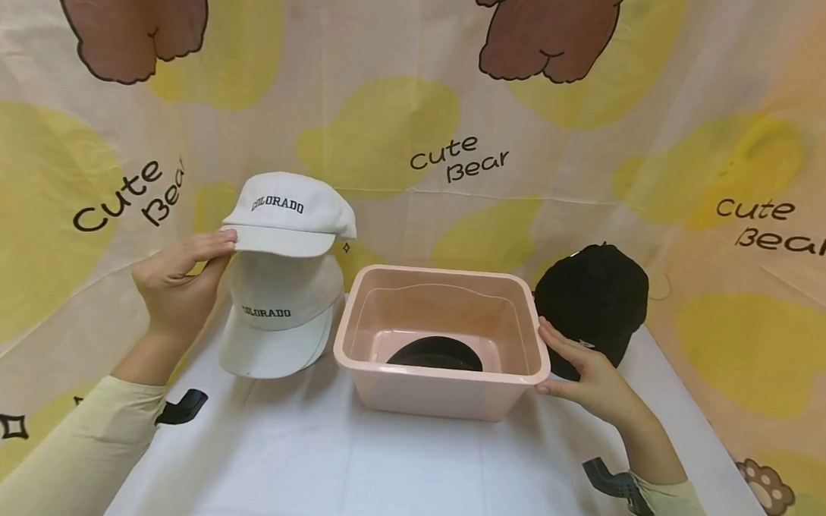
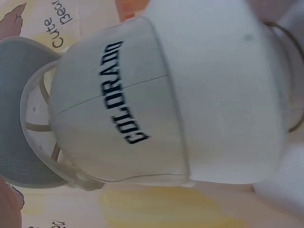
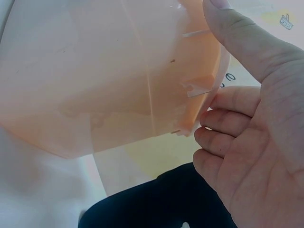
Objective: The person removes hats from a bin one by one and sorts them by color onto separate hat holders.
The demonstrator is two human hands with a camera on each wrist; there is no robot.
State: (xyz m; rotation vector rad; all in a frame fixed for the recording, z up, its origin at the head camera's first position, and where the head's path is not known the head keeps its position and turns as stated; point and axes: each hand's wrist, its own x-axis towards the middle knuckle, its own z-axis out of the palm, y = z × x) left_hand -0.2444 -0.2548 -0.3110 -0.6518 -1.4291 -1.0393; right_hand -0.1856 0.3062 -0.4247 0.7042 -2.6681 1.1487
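Observation:
My left hand (image 1: 184,277) pinches the left end of the brim of a white cap (image 1: 281,209) lettered COLORADO, tilted over a second cap. That lower white COLORADO cap (image 1: 287,293) sits on the table, brim toward me; its crown (image 2: 114,99) fills the left wrist view, with the raised cap's grey brim underside (image 2: 21,118) at the left. My right hand (image 1: 591,377) holds the right front corner of a pink plastic basin (image 1: 431,398), fingers and thumb at the rim. A black curved object (image 1: 437,353) lies inside, its lower part hidden by the front wall.
A black cap (image 1: 595,301) stands right of the basin, just behind my right hand. The white-covered table (image 1: 393,471) stretches toward me. A printed cloth (image 1: 382,160) with bears and lettering hangs close behind.

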